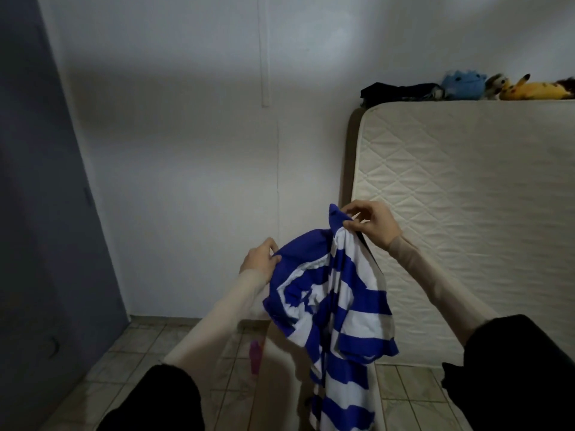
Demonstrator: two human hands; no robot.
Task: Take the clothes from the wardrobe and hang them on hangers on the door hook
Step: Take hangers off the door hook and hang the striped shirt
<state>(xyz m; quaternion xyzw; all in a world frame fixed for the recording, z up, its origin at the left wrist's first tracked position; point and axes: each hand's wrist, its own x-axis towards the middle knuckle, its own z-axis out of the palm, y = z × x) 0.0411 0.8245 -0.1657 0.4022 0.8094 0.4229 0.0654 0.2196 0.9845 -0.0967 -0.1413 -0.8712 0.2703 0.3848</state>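
blue and white stripes cover the one shirt (336,309), held up mid-scene by two hands set apart: the left hand (259,258) grips its solid blue edge and the right hand (368,222) pinches a higher corner. right of it one quilted mattress (466,213) stands on edge, with three plush toys (497,87) and one dark folded cloth (401,91) on top; a purple object (255,356) lies on the tile floor (130,362), partly hidden by the left arm.

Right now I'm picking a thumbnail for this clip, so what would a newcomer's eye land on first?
The blue-and-white striped shirt at centre, gripped by the left hand and pinched by the right hand. Next, the quilted mattress standing upright at right, with plush toys along its top edge.
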